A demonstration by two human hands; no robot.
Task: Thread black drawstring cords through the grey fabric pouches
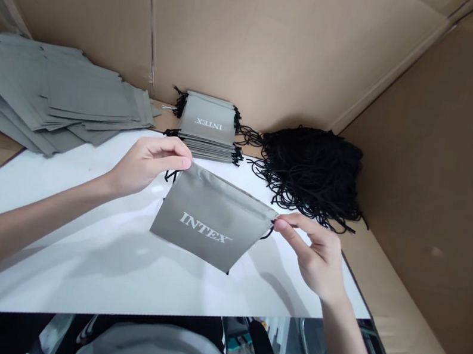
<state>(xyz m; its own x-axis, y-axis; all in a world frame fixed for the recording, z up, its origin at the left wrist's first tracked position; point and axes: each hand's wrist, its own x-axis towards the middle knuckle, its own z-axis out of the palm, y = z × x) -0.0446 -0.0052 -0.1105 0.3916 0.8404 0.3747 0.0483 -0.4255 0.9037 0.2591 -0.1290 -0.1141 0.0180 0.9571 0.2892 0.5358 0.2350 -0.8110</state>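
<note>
Head view: gray pouch held out between two pinching hands

The gray pouch (212, 212) is at the center of the clock, its front up and its white INTEX lettering readable. It seems to be held just above the white table (110, 283), tilted so that its 3 o'clock side sits lower. The left hand (145, 166), at 10 o'clock, pinches the pouch's upper corner between thumb and forefinger. The right hand (320, 257), at 3 o'clock, pinches the opposite upper corner with thumb and fingertips, right beside a black cord loop (267, 233). Whether that pinch takes in some cord as well, I cannot tell.

The step in hand looks like holding the pouch's corded top edge stretched between both hands. From this hold, any move would call for light, even tension and a firm pinch at each corner, as the thin cloth could sag or twist.

Near 12 o'clock lies a stack of pouches (209, 113), its top lettering upside down. A heap of black cords (314, 169) lies at 2 o'clock, and loose gray cloth pieces (87, 93) spread at 10 o'clock, beyond the left hand.
</note>
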